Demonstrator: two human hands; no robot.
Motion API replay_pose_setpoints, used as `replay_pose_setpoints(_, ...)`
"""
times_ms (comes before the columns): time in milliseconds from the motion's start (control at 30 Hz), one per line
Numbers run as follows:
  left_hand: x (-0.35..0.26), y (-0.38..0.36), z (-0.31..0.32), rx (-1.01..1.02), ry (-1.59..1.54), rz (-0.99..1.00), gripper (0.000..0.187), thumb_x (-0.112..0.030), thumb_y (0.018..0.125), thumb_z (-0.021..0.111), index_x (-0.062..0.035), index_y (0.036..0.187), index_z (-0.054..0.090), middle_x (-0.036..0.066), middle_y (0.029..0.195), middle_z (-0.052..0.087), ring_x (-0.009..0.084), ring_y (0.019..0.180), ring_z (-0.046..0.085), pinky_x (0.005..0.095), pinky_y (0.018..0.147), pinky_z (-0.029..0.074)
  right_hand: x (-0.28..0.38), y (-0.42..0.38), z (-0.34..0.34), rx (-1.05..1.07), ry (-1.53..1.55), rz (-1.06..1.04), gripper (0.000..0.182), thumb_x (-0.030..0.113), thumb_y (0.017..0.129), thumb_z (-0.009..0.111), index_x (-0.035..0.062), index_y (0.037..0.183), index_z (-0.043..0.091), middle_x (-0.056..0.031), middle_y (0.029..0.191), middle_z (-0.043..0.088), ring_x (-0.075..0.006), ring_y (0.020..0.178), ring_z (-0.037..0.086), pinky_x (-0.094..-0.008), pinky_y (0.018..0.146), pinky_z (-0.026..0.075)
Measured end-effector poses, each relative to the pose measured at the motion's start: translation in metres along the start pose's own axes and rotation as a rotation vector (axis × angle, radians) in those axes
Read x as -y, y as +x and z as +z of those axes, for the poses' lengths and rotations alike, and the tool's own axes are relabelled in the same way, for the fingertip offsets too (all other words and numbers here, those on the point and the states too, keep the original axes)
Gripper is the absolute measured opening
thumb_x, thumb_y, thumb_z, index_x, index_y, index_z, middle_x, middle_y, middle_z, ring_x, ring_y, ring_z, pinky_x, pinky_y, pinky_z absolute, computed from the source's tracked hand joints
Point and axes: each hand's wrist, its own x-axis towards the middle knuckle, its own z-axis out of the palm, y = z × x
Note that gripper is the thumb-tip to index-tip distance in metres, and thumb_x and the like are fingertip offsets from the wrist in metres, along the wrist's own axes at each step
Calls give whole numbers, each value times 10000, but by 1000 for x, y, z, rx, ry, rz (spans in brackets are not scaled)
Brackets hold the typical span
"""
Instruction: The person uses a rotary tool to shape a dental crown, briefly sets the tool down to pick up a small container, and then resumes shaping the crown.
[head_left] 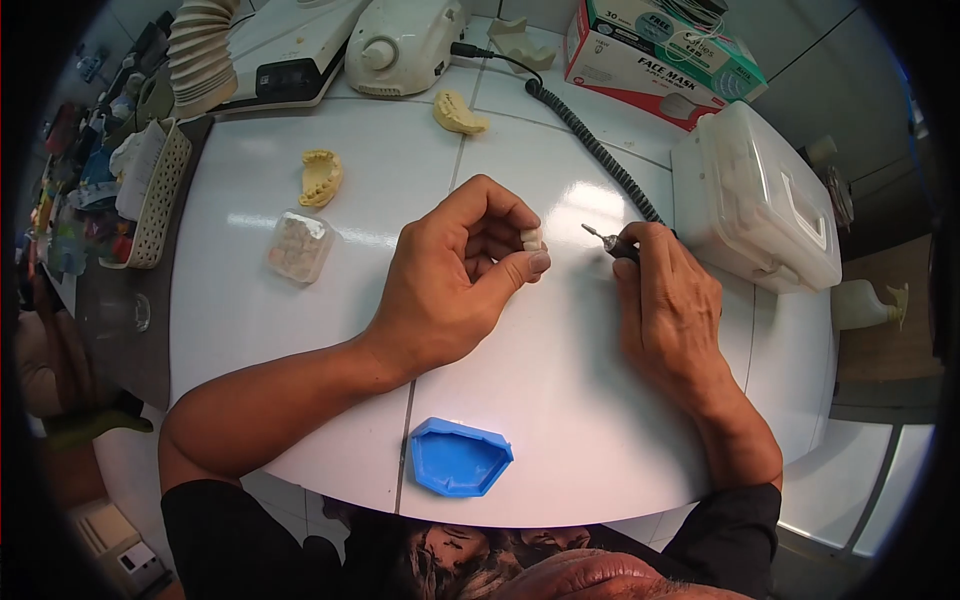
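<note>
Between the thumb and forefinger of my left hand is a small white dental crown piece, looking like joined teeth. My right hand grips a dental handpiece like a pen, its thin bur pointing left toward the crown piece with a gap between them. A black coiled cord runs from behind the right hand to the back. Left of my left hand lie a clear plastic box with pale contents and a yellow dental cast. Another yellow cast lies farther back.
A blue tray sits near the front edge. At the back stand a white control unit, a larger white machine with a ribbed hose and a face mask box. A white lidded case is at right, a basket at left.
</note>
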Motion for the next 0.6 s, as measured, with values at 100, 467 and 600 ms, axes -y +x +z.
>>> replay_pose_setpoints(100,3,3,0,9,-21,26,254,42,1014,737,-17,1195,569,73,1069,684,136,989,716,292,905,613,-3,-2,1,34,-90,-9,212,95,994,707,46,1183,626,-126,1011,568,-323,897,631,-451,754,513)
replay_pose_setpoints(467,6,4,0,55,216,144,232,-60,972,811,-41,1128,641,48,1043,722,135,880,770,284,804,604,-9,-13,15,-158,-145,-55,354,94,931,697,51,1280,736,-155,1061,616,-338,995,635,-474,851,541)
replay_pose_setpoints(600,10,4,-1,63,254,198,239,-71,947,828,-44,1112,658,41,1021,735,130,868,767,291,787,598,-6,-13,14,-203,-156,-47,359,113,929,714,38,1279,743,-154,1041,630,-340,997,654,-477,848,561)
